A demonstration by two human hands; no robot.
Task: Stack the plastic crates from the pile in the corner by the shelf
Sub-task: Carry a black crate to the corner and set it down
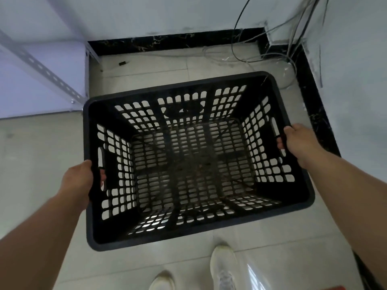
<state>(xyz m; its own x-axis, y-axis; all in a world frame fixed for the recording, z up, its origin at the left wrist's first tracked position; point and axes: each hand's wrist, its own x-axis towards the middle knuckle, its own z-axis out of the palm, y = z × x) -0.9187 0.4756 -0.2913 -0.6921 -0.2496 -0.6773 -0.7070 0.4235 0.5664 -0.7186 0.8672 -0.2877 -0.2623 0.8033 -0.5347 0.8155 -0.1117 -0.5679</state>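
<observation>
Black plastic crate (192, 164), open side up, held at both short ends above the pale tiled floor (41, 155). Left hand (78, 182) clamped on the left rim, thumb lying over the top edge, fingers (103, 174) curled through the handle slot and showing inside the wall. Right hand (297, 143) clamped on the right rim in the same way, fingers (280, 143) hooked through that side's slot and pressed against the inner wall. Both grips closed tight on the plastic, with the crate spanning the gap between the two forearms. Slotted walls and slotted bottom letting the floor tiles show through; some dirt on the bottom. Whether the crate rests on the floor or hangs clear of it, impossible to tell. Far left, a white metal shelf (41, 70) with a perforated upright, its foot near the crate's far left corner. Far side, a black marbled skirting (167, 41) along a pale wall, turning down the right side. Far right corner, a tangle of loose cables (278, 53) trailing down the wall onto the floor. Near edge, two white shoes (224, 266) just below the crate's near rim.
</observation>
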